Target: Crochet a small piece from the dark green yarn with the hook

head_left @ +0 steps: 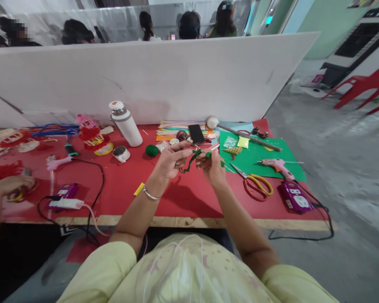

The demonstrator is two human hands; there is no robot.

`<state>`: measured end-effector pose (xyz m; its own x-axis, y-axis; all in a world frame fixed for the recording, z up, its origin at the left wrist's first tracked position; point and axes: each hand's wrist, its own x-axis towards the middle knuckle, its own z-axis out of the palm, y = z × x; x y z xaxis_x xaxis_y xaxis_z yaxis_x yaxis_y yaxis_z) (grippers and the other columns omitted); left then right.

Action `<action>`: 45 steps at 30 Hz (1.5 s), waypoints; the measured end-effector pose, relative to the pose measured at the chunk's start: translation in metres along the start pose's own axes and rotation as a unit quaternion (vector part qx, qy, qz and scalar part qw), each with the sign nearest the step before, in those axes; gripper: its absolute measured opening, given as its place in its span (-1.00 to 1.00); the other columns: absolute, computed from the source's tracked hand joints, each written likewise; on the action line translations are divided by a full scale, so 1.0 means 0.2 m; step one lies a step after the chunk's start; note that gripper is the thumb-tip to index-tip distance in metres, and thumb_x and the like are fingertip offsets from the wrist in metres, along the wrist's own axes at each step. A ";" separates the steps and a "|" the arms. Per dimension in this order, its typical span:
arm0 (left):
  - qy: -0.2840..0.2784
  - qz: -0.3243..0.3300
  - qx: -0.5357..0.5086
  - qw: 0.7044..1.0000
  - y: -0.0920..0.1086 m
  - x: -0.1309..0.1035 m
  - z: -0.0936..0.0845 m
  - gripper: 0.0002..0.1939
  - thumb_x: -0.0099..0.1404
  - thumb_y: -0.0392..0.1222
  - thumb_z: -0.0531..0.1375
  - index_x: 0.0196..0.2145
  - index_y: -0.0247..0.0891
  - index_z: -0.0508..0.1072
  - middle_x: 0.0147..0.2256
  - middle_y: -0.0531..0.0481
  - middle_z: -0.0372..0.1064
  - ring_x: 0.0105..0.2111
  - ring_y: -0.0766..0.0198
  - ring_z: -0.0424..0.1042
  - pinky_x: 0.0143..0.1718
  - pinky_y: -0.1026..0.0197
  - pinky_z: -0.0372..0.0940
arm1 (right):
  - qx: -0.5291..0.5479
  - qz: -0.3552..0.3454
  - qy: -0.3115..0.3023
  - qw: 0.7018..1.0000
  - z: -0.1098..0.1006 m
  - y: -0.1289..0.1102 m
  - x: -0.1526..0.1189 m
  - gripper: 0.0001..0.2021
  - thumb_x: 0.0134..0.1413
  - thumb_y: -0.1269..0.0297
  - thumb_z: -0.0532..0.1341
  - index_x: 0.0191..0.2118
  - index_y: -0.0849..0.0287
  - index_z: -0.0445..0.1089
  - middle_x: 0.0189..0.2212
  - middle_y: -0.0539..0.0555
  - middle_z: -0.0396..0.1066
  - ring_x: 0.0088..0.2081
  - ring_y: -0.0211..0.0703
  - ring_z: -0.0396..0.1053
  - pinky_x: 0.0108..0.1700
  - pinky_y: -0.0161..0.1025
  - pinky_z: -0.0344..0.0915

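Note:
Above the middle of the red table covering, my left hand [169,162] pinches a narrow strip of dark green crochet work [193,159], one end of which dangles below the fingers. Close beside it, my right hand [213,167] is closed around a crochet hook [222,163] with a green handle; its thin tip meets the yarn between both hands. A ball of green yarn [152,150] lies just left of my left hand. Scissors [255,185] with red and yellow handles rest to the right of my right hand.
A white flask [126,126] and a cup [121,154] stand left. A black phone [196,134] lies behind my hands. At right are a green sheet [290,158], a pink glue gun [278,166] and a purple box [295,197]. Another person's hand [17,185] works far left.

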<state>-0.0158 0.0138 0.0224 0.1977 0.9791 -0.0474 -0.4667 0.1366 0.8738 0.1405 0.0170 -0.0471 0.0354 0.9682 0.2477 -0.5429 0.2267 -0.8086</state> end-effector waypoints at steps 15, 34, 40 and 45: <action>0.021 0.044 0.076 0.996 0.01 0.01 -0.01 -0.59 -0.12 -0.27 0.55 -0.23 -0.29 0.73 -0.60 0.19 0.28 -0.70 0.60 -0.01 -0.63 0.34 -0.21 | -0.117 -0.048 -0.111 0.986 -0.11 -0.10 0.00 -0.58 0.29 -0.11 0.30 -0.36 0.16 0.62 -0.37 0.06 0.52 -0.46 -0.21 0.49 -0.46 -0.24 0.44; 0.160 0.252 0.287 0.910 -0.09 0.00 0.03 -0.73 0.06 -0.29 0.44 -0.23 -0.19 0.75 -0.40 0.03 0.60 -0.37 0.27 0.48 -0.27 0.23 0.38 | -0.509 -0.331 -0.095 0.789 -0.08 -0.15 -0.06 -0.78 0.45 0.18 0.18 -0.16 0.11 0.55 -0.25 0.18 0.57 -0.23 -0.10 0.51 -0.16 -0.19 0.45; 0.037 0.038 0.070 0.996 -0.02 0.02 0.02 -0.62 -0.11 -0.28 0.51 -0.24 -0.27 0.71 -0.63 0.21 0.22 -0.68 0.56 -0.06 -0.63 0.36 -0.13 | -0.531 -0.394 -0.084 0.745 -0.09 -0.09 -0.07 -0.80 0.44 0.20 0.22 0.06 0.09 0.49 -0.17 0.21 0.55 -0.15 -0.04 0.52 -0.08 -0.14 0.49; -0.058 -0.092 0.008 0.994 0.05 0.03 -0.02 -0.61 -0.12 -0.33 0.49 -0.23 -0.31 0.71 -0.63 0.26 0.05 -0.67 0.59 -0.13 -0.63 0.41 -0.24 | -0.524 -0.412 -0.124 0.735 -0.13 -0.11 -0.06 -0.74 0.36 0.14 0.32 0.09 0.04 0.50 -0.12 0.21 0.57 -0.11 -0.01 0.54 -0.02 -0.10 0.52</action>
<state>-0.0234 0.0211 0.0289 0.3774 0.9135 -0.1517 -0.4004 0.3087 0.8628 0.1735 0.0034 -0.0467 -0.2348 0.4359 0.8688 0.5255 0.8088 -0.2638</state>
